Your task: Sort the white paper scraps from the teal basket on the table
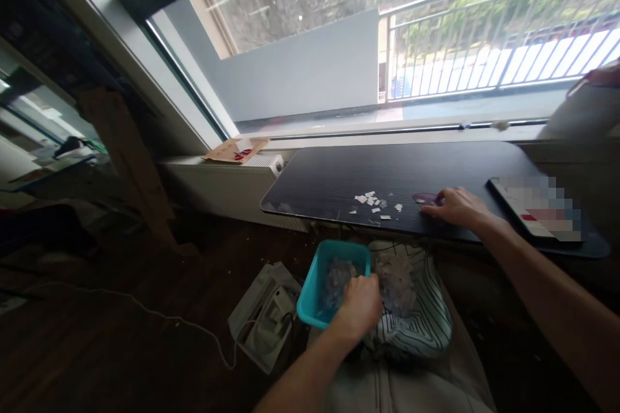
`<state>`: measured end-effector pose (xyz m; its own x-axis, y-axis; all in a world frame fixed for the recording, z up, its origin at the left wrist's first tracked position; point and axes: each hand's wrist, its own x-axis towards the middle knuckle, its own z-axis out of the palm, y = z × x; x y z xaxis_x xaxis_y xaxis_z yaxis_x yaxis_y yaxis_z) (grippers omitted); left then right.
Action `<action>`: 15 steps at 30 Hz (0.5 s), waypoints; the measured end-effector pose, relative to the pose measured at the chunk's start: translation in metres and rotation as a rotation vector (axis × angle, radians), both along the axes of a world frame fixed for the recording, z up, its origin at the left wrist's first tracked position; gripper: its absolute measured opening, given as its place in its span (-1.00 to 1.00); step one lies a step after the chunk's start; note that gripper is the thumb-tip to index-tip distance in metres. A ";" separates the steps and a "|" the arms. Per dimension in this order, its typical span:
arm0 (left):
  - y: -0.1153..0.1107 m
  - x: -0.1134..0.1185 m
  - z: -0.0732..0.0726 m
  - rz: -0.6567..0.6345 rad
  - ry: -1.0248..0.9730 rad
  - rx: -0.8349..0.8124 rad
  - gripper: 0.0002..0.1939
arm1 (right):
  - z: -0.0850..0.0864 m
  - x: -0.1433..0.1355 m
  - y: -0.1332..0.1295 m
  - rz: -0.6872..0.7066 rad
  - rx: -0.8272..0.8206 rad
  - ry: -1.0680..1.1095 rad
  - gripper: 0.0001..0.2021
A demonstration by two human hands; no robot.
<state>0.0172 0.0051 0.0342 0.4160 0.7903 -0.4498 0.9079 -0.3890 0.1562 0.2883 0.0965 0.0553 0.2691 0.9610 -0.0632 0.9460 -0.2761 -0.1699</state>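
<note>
My left hand (361, 302) is closed at the right-hand rim of a turquoise bin (310, 293), with its fingers curled over the edge. Inside the bin lie many clear and whitish scraps (339, 277), partly hidden by the hand. My right hand (458, 208) rests low on the dark table (339, 171), fingers bent down onto a thin purple see-through piece (424, 198) whose exact kind I cannot make out. To the left of that hand, small white paper bits (372, 200) are scattered near the table's front edge.
A striped cloth bag (411, 332) with pale pieces in it sits right of the bin. An open white box (264, 329) holding a device stands on the floor, a white cable (165, 316) beside it. A tablet-like object (520, 210) lies at the table's right. Red scissors (242, 154) lie on cardboard by the radiator.
</note>
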 end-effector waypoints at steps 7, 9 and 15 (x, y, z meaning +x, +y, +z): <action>-0.017 -0.030 0.003 -0.032 -0.047 -0.005 -0.58 | -0.011 0.003 -0.006 -0.031 0.095 0.085 -0.33; -0.022 -0.039 0.010 -0.044 -0.076 -0.055 -0.55 | -0.012 0.002 -0.007 -0.035 0.110 0.101 -0.35; -0.030 -0.045 0.005 -0.083 -0.149 -0.115 -0.44 | -0.015 0.001 -0.012 -0.040 0.185 0.119 -0.38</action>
<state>-0.0282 -0.0251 0.0392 0.5462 0.6974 -0.4639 0.8370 -0.4335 0.3338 0.2888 0.0846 0.0403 0.3087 0.9478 0.0800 0.9051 -0.2669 -0.3309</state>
